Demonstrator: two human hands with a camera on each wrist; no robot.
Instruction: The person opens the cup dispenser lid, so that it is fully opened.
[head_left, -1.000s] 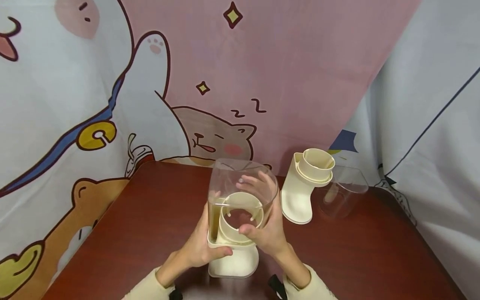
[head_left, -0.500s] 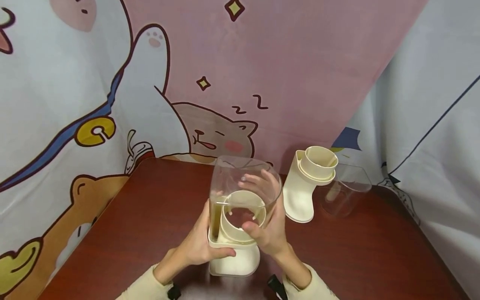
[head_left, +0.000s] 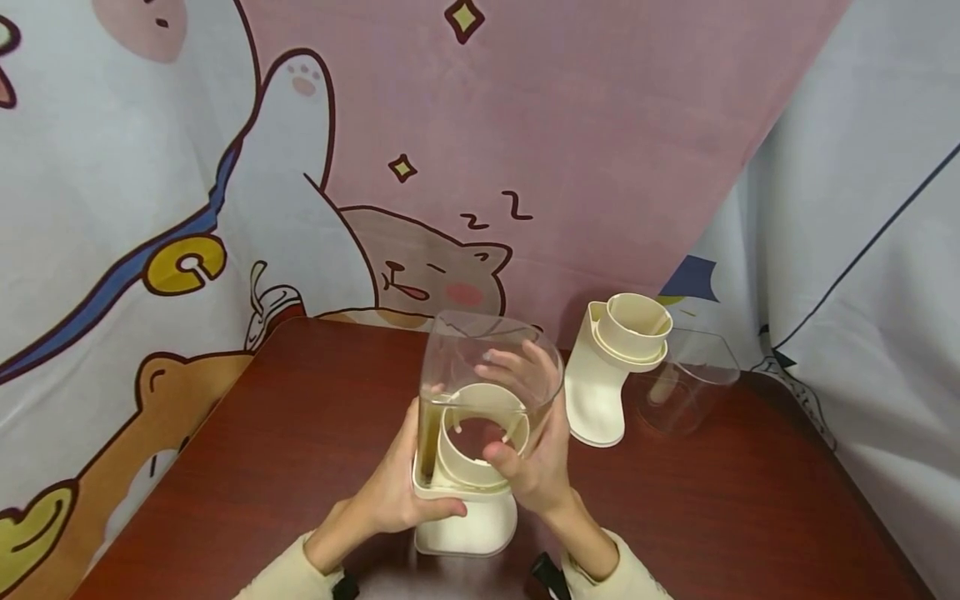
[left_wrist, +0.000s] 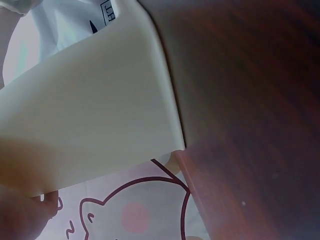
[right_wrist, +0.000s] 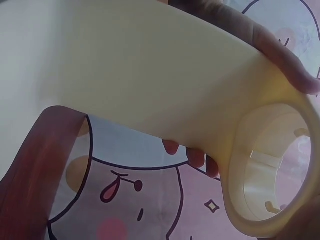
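Note:
In the head view a cream pet-feeder base [head_left: 467, 533] stands upright near the front of the table, a clear plastic container [head_left: 487, 333] fitted over its top. Its round collar [head_left: 480, 475] shows through the clear wall; the right wrist view shows the collar's ring [right_wrist: 235, 190] from below, with small tabs inside. My left hand [head_left: 401, 492] grips the base at its left, thumb across the front; its fingertips [right_wrist: 197, 157] curl round the back. My right hand [head_left: 543, 462] holds the container's right side, thumb at the collar, fingers seen through the plastic.
A second cream feeder base [head_left: 600, 392] stands at the back right of the dark red table [head_left: 322, 400]. Beside it is another clear container [head_left: 686, 387]. A printed cartoon curtain [head_left: 585, 150] hangs close behind, and a pale curtain [head_left: 862, 250] borders the right.

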